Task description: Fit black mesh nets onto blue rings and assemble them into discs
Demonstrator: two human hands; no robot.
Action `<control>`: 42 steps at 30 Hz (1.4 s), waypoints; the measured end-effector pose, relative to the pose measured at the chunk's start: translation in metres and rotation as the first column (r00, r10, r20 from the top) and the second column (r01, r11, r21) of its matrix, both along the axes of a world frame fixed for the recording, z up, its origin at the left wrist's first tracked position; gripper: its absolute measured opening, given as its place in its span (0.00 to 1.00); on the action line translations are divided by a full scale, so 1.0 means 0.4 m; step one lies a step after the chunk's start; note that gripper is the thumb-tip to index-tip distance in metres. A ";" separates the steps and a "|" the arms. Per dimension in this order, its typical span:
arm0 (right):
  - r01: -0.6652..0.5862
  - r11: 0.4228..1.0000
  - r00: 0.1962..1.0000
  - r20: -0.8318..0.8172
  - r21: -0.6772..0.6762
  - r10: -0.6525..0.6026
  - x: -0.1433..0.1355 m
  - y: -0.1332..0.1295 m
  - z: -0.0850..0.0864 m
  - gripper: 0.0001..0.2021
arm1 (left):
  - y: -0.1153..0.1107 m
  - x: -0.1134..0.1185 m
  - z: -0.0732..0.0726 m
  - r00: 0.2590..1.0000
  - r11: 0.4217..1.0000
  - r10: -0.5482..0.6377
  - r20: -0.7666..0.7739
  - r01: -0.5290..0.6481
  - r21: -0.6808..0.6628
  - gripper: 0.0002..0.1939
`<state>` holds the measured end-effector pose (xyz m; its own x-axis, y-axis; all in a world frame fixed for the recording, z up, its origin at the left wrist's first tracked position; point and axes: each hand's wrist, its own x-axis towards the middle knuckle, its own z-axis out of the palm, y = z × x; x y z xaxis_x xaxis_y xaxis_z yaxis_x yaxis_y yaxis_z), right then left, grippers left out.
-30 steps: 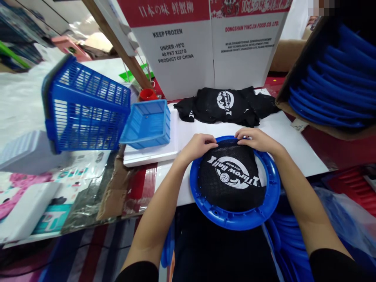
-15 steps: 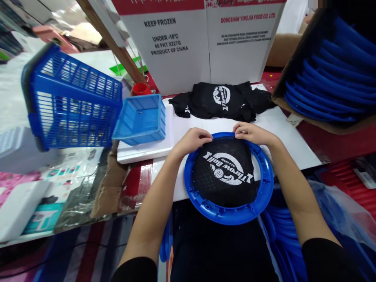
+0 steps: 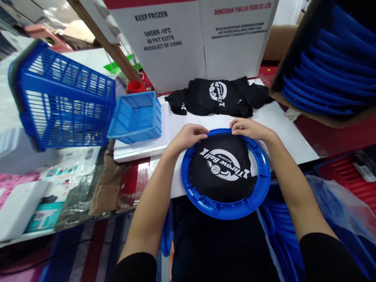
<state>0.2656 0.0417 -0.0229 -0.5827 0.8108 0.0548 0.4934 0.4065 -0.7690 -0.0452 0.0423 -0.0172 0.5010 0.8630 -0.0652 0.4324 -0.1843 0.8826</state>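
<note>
A blue plastic ring (image 3: 228, 212) lies at the table's front edge, its near side overhanging toward my lap. Black mesh cloth (image 3: 219, 190) printed "Throw Ball" spans most of its opening; a gap shows at the right, where the cloth does not meet the rim. My left hand (image 3: 191, 137) pinches the cloth's edge against the far rim, left of centre. Just right of centre, my right hand (image 3: 249, 128) pinches that same edge, thumb and fingers closed. More black mesh pieces (image 3: 219, 98) are piled beyond the ring.
At left stand a shallow blue bin (image 3: 133, 117) and a tilted blue basket (image 3: 67, 102). A carton at right holds stacked blue rings (image 3: 323, 78). White cartons (image 3: 176, 66) rise at the back. More blue rings (image 3: 279, 219) sit low beside my right arm.
The view has shifted slightly, so everything appears a little further left and higher. Both hands keep their pinch at the far rim, with only small finger movement.
</note>
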 end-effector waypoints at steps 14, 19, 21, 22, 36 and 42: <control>-0.008 0.999 1.000 0.008 -0.041 0.009 0.003 0.000 -0.003 0.15 | -0.002 0.008 -0.014 0.997 0.993 -0.005 -0.071 0.013 0.118 0.19; 0.006 1.000 1.000 -0.027 -0.021 -0.006 0.005 0.004 -0.010 0.15 | 0.003 0.009 -0.020 0.998 0.979 -0.024 -0.063 0.037 0.201 0.14; 0.004 1.000 0.999 -0.042 -0.025 -0.005 0.008 0.006 -0.010 0.16 | 0.005 0.002 -0.021 0.999 0.984 -0.037 -0.020 0.040 0.171 0.12; 0.006 1.000 0.999 -0.049 -0.027 -0.007 0.009 0.007 -0.010 0.16 | 0.006 -0.002 -0.021 0.999 0.989 -0.046 0.002 0.045 0.144 0.12; 0.046 0.995 0.997 -0.064 0.084 -0.040 -0.002 -0.008 -0.012 0.18 | 0.007 -0.016 -0.015 0.992 0.979 -0.126 -0.028 0.129 0.157 0.12; -0.010 1.000 1.000 -0.015 -0.010 0.009 0.019 0.002 0.000 0.16 | 0.005 -0.007 -0.019 0.986 0.932 -0.136 -0.101 0.162 0.325 0.15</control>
<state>0.2732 0.0425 -0.0228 -0.5895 0.8059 0.0557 0.4776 0.4033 -0.7806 -0.0478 0.0441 -0.0247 0.6304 0.7577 0.1687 0.4402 -0.5280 0.7263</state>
